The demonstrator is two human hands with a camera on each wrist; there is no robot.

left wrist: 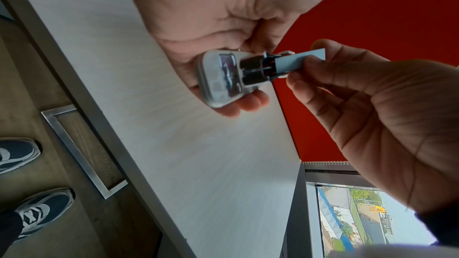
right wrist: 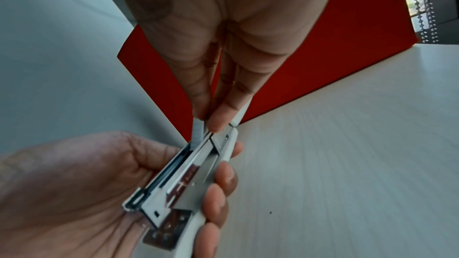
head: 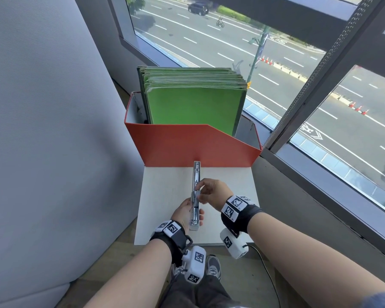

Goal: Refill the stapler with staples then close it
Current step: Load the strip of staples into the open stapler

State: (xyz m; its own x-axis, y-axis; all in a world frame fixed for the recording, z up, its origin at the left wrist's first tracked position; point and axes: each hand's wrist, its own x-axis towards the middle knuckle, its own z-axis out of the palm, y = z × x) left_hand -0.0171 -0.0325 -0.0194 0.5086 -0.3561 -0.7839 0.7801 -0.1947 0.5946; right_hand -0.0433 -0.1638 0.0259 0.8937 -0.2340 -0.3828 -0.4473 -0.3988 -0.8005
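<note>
A white and metal stapler [head: 196,196] is swung fully open, its lid [head: 197,170] stretched out over the white table toward the red box. My left hand [head: 192,215] grips the near half, thumb on one side and fingers on the other, with the staple channel [right wrist: 174,174] facing up. My right hand [head: 199,192] pinches a strip of staples [left wrist: 298,60] between thumb and fingers. The strip [right wrist: 197,132] is tilted, and its lower end sits at the far end of the channel. How far it is seated is hidden.
A red box [head: 193,145] full of green folders [head: 191,107] stands at the far edge of the small white table [head: 231,187]. A grey partition is on the left, a window frame on the right. My shoes [head: 212,266] and a cable are on the floor.
</note>
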